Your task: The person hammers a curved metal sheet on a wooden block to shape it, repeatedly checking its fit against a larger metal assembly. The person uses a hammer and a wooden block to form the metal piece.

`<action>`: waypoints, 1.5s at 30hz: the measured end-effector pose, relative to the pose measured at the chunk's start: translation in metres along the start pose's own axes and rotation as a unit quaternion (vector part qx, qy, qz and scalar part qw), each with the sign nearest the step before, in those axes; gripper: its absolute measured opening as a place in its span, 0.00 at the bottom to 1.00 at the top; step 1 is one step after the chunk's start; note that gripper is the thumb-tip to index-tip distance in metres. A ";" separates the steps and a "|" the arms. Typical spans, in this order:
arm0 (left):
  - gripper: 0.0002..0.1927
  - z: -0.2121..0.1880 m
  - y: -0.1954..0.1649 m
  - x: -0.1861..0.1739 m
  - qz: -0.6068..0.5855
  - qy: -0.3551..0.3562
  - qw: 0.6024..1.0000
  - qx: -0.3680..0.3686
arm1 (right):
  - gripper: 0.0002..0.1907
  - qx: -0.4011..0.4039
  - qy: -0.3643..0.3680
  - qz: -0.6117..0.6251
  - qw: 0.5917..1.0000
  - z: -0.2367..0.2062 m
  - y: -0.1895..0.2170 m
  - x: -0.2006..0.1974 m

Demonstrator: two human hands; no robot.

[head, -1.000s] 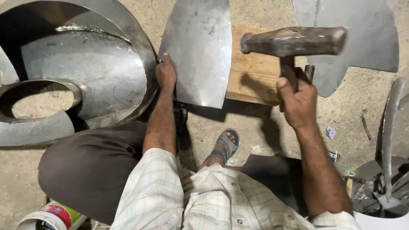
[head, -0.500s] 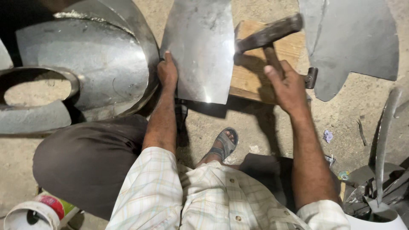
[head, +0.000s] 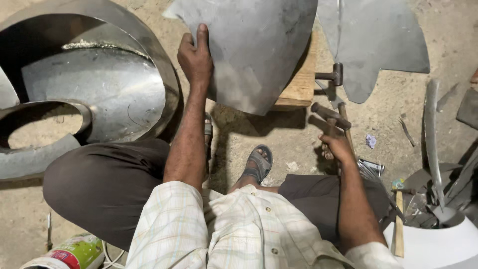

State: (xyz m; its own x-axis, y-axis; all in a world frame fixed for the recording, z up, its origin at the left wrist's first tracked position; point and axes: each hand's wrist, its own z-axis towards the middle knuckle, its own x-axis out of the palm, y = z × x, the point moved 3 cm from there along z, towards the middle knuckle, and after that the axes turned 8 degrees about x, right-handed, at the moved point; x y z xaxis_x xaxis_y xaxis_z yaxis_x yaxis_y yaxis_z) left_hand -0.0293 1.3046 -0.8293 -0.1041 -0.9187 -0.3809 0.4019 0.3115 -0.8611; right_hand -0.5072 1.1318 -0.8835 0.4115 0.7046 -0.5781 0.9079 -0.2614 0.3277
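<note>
Though half-hidden, perhaps hammer (head: 331,116) gripped.

Dull grey sheet metal (head: 259,50), smooth, matt, at upper centre. Rough pale wood block (head: 301,84) beneath. Gritty concrete floor (head: 298,144), wooden-handled hammer (head: 331,117)

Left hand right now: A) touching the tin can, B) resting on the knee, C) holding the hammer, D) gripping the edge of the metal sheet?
D: the left hand grips the edge of the grey metal sheet over the wooden block; the right hand has the hammer.
</note>
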 end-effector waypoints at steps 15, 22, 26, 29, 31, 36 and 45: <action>0.24 -0.097 -0.189 -0.038 0.044 0.138 0.729 0.669 | 0.60 -0.220 0.200 0.608 0.736 -0.128 0.042 -0.082; 0.08 -0.170 -0.137 -0.084 0.140 0.353 0.575 0.725 | 0.54 -0.186 0.282 0.750 0.568 -0.137 -0.031 0.000; 0.10 -0.187 -0.099 -0.088 0.220 0.414 0.582 0.664 | 0.51 -0.178 0.170 0.635 0.732 -0.117 -0.041 0.036; 0.14 -0.189 -0.083 -0.087 0.273 0.462 0.611 0.582 | 0.47 -0.060 0.150 0.684 0.712 -0.104 -0.039 0.069; 0.20 -0.187 -0.079 -0.092 0.345 0.480 0.622 0.513 | 0.45 -0.033 0.116 0.694 0.709 -0.099 -0.039 0.082; 0.27 -0.166 -0.108 -0.147 0.339 0.431 0.754 0.361 | 0.36 -0.014 0.125 0.707 0.696 -0.082 -0.047 0.080; 0.10 -0.126 -0.187 -0.406 0.319 0.164 0.894 0.269 | 0.08 -0.093 0.231 0.632 0.734 -0.098 0.041 0.097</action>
State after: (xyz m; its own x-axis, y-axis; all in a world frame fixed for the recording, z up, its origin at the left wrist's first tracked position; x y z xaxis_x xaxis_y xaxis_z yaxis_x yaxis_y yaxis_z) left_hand -0.1773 1.6498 -0.5562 0.0762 -0.4478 -0.8909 0.8451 0.5031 -0.1807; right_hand -0.4377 1.2538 -0.8524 0.8057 0.1372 0.5762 -0.2199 -0.8340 0.5061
